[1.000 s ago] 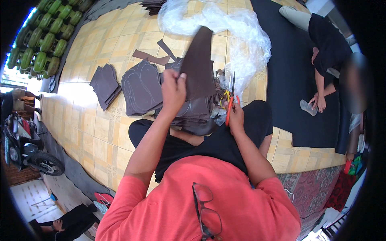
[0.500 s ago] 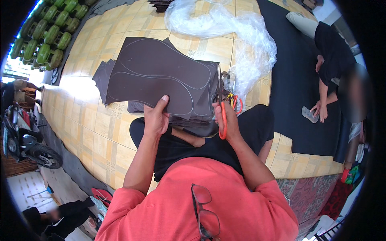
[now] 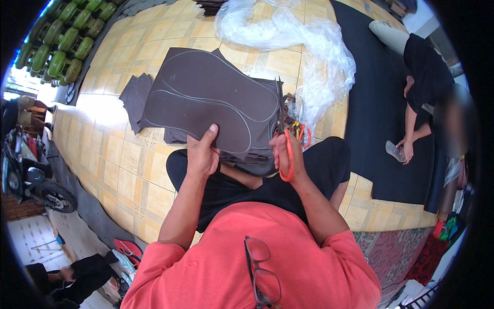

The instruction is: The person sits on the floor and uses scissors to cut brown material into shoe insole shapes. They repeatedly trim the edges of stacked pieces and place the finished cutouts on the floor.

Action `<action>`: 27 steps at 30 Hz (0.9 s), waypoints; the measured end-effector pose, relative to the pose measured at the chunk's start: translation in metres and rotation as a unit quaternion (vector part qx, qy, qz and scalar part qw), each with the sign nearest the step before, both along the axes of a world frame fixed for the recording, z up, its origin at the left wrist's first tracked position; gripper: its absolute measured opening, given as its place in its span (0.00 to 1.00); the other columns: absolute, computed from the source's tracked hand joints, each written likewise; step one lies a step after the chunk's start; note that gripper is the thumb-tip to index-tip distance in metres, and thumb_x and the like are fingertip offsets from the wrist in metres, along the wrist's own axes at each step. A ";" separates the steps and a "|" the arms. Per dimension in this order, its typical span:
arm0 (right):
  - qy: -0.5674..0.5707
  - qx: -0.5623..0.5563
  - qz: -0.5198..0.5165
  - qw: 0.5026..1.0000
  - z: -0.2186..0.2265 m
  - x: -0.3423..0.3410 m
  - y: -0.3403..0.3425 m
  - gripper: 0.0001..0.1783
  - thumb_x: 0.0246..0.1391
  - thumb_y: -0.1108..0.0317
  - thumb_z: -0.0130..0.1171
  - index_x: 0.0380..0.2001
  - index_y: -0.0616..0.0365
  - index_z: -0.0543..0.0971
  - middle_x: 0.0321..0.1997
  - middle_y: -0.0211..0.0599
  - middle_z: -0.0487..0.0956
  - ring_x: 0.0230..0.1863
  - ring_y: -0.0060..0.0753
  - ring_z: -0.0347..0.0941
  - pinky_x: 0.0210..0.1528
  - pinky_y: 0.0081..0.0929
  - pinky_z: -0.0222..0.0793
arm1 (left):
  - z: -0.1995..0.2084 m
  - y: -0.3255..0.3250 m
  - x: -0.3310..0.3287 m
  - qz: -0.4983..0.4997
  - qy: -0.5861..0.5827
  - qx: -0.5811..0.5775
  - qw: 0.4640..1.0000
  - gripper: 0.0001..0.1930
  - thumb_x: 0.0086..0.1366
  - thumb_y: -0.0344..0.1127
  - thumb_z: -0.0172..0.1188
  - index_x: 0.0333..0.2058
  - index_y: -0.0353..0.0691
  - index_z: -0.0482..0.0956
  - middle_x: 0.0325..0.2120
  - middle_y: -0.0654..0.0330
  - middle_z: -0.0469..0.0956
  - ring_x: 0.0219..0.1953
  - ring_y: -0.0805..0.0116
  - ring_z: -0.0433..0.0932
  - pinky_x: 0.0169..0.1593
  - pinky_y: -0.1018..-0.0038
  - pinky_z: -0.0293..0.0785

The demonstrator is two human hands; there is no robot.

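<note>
My left hand (image 3: 204,154) is closed on the near edge of a dark brown sheet (image 3: 198,116), thumb on top. Pale lines on the sheet trace two shoe-sole shapes. In my right hand (image 3: 289,157) is a pair of scissors (image 3: 288,154) with orange handles, its blades pointing away from me beside the sheet's right end. The blades look nearly closed, and I cannot tell whether they touch the sheet. Beneath the sheet lies a stack of similar dark pieces (image 3: 257,154), partly hidden. Orange and yellow tool handles (image 3: 303,135) and dark scraps lie just right of the scissors.
More dark cut pieces (image 3: 135,103) lie left on the tiled floor (image 3: 110,159). Crumpled clear plastic (image 3: 324,56) spreads beyond. At right, a co-worker's hand (image 3: 406,151) holds a clear sole-shaped template (image 3: 394,151) on a long black sheet (image 3: 375,103). A motorcycle (image 3: 36,180) stands far left.
The brown sheet has shifted slightly right and turned, bringing its right end close to the scissor blades. The co-worker's hands have shifted at the clear template.
</note>
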State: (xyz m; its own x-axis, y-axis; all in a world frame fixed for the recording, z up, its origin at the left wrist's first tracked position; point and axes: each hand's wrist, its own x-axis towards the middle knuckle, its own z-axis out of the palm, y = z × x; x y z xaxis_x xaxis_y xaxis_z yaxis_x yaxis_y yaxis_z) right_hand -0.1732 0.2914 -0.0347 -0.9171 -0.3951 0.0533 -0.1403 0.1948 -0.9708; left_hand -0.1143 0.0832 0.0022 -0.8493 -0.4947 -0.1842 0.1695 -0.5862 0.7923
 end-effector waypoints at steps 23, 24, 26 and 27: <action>0.072 0.025 0.075 0.994 0.029 -0.009 0.016 0.21 0.62 0.54 0.53 0.30 0.63 0.66 0.29 0.46 0.73 0.33 0.44 0.75 0.36 0.32 0.69 | 0.025 -0.071 0.019 -0.255 -0.191 -0.202 0.926 0.20 0.50 0.29 0.63 0.45 0.32 0.78 0.35 0.62 0.79 0.36 0.72 0.77 0.43 0.77 0.72; 0.079 0.024 0.068 0.994 0.028 -0.009 0.015 0.22 0.62 0.53 0.53 0.30 0.63 0.66 0.28 0.45 0.72 0.31 0.43 0.74 0.35 0.32 0.68 | 0.025 -0.071 0.019 -0.264 -0.196 -0.205 0.922 0.20 0.50 0.29 0.63 0.44 0.32 0.78 0.34 0.62 0.79 0.36 0.73 0.76 0.43 0.77 0.72; 0.092 0.022 0.055 0.994 0.025 -0.007 0.015 0.24 0.62 0.50 0.53 0.29 0.62 0.65 0.26 0.45 0.70 0.29 0.42 0.71 0.32 0.32 0.66 | 0.026 -0.070 0.019 -0.267 -0.194 -0.203 0.922 0.19 0.50 0.29 0.63 0.43 0.32 0.79 0.34 0.62 0.79 0.36 0.73 0.76 0.43 0.77 0.72; 0.086 0.033 0.059 0.994 0.024 -0.007 0.015 0.24 0.62 0.50 0.53 0.28 0.62 0.64 0.24 0.44 0.68 0.27 0.40 0.69 0.31 0.32 0.65 | 0.027 -0.070 0.019 -0.269 -0.193 -0.202 0.922 0.19 0.50 0.29 0.63 0.43 0.32 0.79 0.34 0.63 0.79 0.36 0.73 0.76 0.43 0.77 0.72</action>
